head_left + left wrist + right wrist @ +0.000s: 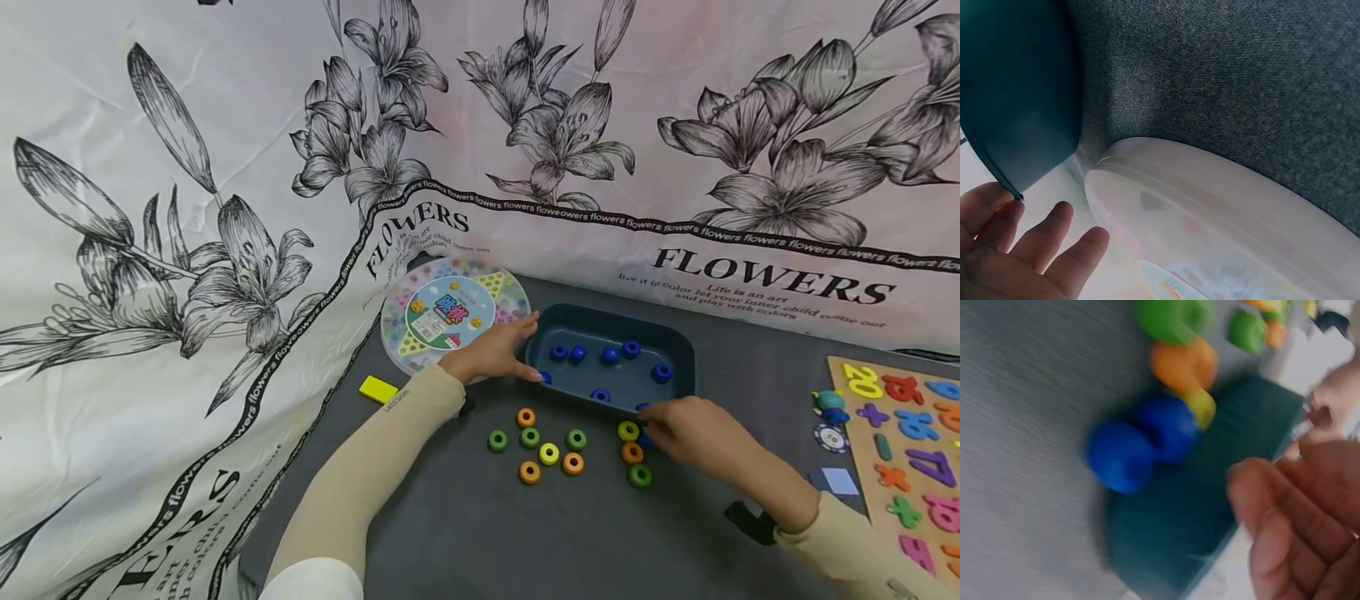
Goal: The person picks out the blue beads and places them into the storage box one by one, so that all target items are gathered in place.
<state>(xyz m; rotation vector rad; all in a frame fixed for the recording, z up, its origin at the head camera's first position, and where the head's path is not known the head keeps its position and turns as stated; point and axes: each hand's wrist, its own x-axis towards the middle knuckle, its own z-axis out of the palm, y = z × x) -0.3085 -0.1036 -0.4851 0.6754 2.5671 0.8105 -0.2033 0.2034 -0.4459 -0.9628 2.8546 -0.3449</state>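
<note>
A dark blue-green rectangular tray [617,318] holds several blue beads [632,348]. My left hand [497,348] pinches its left rim, thumb at the inner side; in the left wrist view two other fingers [1079,259] stretch away from the tray. Just outside the tray's near right corner is my right hand [693,433], with loosely bent fingers and nothing visible between them in the right wrist view. Below those fingers, two blue beads [1121,456] lie on the table against the tray, beside a yellow bead [628,431], an orange bead [632,452] and a green bead [640,476].
In front of the tray lie several loose green, orange and yellow beads [549,454]. A round, clear-lidded game box [420,354] sits behind my left hand, with a yellow block [377,389] nearby. At right is a wooden puzzle board [855,392]. Flower-printed cloth [570,258] hangs behind.
</note>
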